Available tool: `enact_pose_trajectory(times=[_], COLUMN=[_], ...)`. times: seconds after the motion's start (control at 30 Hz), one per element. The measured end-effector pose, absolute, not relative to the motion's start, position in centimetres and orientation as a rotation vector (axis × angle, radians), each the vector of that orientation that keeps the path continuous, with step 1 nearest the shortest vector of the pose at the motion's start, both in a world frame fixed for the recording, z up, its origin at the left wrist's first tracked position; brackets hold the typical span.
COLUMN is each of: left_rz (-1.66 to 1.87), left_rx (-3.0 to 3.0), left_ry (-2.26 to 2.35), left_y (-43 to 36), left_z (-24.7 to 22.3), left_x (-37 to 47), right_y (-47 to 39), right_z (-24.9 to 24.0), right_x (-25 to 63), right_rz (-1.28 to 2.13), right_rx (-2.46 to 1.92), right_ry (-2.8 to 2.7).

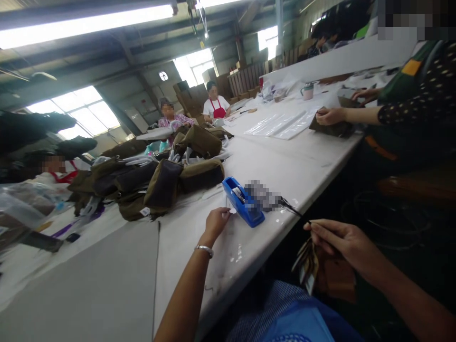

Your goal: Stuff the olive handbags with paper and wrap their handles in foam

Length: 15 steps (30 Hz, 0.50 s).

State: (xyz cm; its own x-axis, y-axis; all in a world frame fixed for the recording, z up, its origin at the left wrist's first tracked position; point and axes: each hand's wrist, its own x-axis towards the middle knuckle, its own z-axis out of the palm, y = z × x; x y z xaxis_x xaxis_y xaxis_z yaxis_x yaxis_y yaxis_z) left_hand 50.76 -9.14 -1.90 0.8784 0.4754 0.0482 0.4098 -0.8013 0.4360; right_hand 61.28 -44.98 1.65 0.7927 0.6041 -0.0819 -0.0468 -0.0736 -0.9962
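My left hand [215, 225], with a silver bangle at the wrist, is closed in a pinch on a small white piece [232, 210] beside the blue tape dispenser [243, 202]. Just past the table's near edge, my right hand [331, 237] pinches the end of some thin black cords [290, 207]. These run back onto the table toward a blurred-out bundle [262, 194] behind the dispenser. Under my right fingers hangs a fan of yellowish-brown, tag-like strips [308, 263]. Whether the same fingers hold them, I cannot tell.
Olive and black fabric bags [164, 187] lie piled on the left of the white table [270, 161]. Clear plastic sleeves [281, 124] and a cup [307, 91] lie farther back. A co-worker's hands [331, 116] handle a dark olive piece at right; other people sit across.
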Motion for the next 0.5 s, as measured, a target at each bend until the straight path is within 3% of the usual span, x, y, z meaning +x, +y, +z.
enact_pose_trajectory(times=[0.17,0.3,0.5], left_rz=[0.330,0.318,-0.023], left_rx=[2.533,2.381,2.244], left_ry=[0.605,0.509,0.450], left_y=[-10.4,-16.9,-27.1], left_z=[-0.3,-0.2,-8.8], left_x=[49.9,47.4,43.1], right_y=[-43.8,-43.6,-44.0], right_z=[0.9,0.0,-0.8], right_x=[61.6,61.8,61.5], right_rz=[0.533,0.508,0.529], right_rx=[-1.569,-1.589,-1.629], right_ry=[-0.420,-0.396,-0.399])
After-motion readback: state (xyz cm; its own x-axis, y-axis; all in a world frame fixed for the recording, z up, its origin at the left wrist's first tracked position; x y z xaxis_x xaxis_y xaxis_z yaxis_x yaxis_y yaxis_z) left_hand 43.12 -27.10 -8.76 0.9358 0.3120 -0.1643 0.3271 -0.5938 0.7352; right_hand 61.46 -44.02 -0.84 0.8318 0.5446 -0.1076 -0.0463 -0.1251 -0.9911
